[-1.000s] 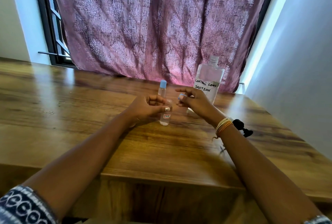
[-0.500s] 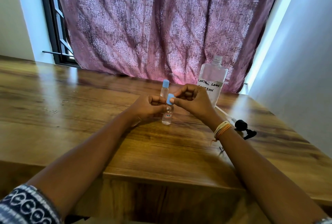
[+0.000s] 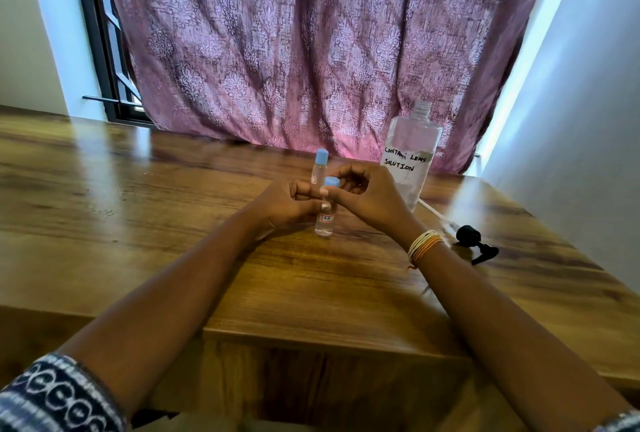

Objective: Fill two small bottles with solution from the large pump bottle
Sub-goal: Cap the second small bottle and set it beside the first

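Capping the second small bottle (image 3: 324,222), mid-bench. My left hand (image 3: 287,203) grips its body upright on the wood; my right hand (image 3: 367,194) pinches the blue cap (image 3: 331,182) onto its neck. I should seat the cap square and turn until snug without tilting. The first small bottle (image 3: 319,165) stands capped just behind; the large bottle (image 3: 410,154), pump (image 3: 472,239) removed, stands toward the far right corner.

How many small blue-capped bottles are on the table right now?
2. One small bottle stands between both hands, its blue cap under the right hand. The other small bottle stands just behind it, capped. None seems hidden.
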